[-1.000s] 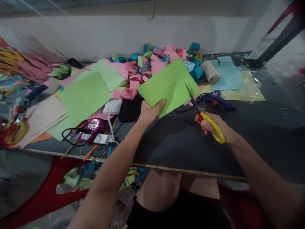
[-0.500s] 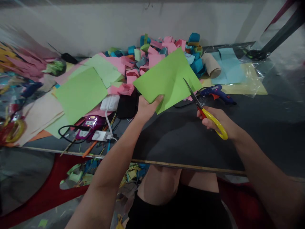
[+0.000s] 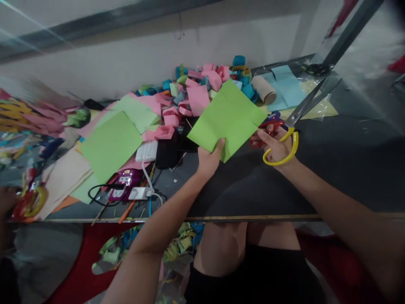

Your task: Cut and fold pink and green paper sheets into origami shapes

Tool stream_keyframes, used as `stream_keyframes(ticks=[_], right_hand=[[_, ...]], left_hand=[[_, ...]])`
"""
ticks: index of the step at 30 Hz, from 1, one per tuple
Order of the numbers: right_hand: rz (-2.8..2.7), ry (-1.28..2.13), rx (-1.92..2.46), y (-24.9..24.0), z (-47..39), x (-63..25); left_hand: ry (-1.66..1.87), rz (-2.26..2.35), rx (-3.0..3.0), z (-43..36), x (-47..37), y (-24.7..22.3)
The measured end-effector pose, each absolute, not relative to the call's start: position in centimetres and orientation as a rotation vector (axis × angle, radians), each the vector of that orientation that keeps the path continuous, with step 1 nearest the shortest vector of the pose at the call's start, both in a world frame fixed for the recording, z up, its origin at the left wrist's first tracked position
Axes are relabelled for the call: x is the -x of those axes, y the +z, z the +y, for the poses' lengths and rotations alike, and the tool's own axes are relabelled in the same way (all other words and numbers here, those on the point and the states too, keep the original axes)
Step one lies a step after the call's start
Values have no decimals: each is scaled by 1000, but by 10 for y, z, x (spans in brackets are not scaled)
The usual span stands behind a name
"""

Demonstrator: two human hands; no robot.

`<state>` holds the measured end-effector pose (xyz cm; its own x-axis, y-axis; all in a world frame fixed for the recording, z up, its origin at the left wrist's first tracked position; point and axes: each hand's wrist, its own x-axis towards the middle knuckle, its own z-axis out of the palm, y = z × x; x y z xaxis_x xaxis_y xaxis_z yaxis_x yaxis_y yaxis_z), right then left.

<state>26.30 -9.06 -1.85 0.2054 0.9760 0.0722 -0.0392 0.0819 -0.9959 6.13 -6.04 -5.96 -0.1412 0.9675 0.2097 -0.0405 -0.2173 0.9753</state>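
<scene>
My left hand (image 3: pixel 211 159) pinches the lower edge of a green paper sheet (image 3: pixel 228 120), thumb on top, holding it above the dark table. My right hand (image 3: pixel 276 143) is closed on scissors (image 3: pixel 292 120) with red and yellow handles; their blades are spread and point up and to the right, away from the sheet. The fingers of my right hand are at the right corner of the green sheet. Another green sheet (image 3: pixel 112 145) lies on papers to the left.
Pink, blue and green paper loops (image 3: pixel 199 90) are heaped at the back beside a cardboard tube (image 3: pixel 264 90). A purple device (image 3: pixel 126 183) and white charger (image 3: pixel 139 193) lie left. Another person's hand (image 3: pixel 6 200) is near other scissors (image 3: pixel 38 202) at the far left.
The scissors have swung from pointing up-left at the sheet to pointing up-right, and my right hand has come to the sheet's right corner. The view has shifted. Another person's hand has appeared.
</scene>
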Motion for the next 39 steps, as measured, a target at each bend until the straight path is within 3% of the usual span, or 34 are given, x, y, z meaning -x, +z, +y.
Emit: stream_keyframes(ticks=[21, 27, 39], right_hand=[[-892, 779, 1231, -41, -85, -271], [-779, 729, 1142, -49, -83, -261], [-816, 829, 1145, -48, -78, -271]], left_hand=[[1438, 1012, -1227, -55, -54, -61], [1011, 646, -1260, -75, -65, -50], [1049, 1025, -1279, -67, -94, -28]])
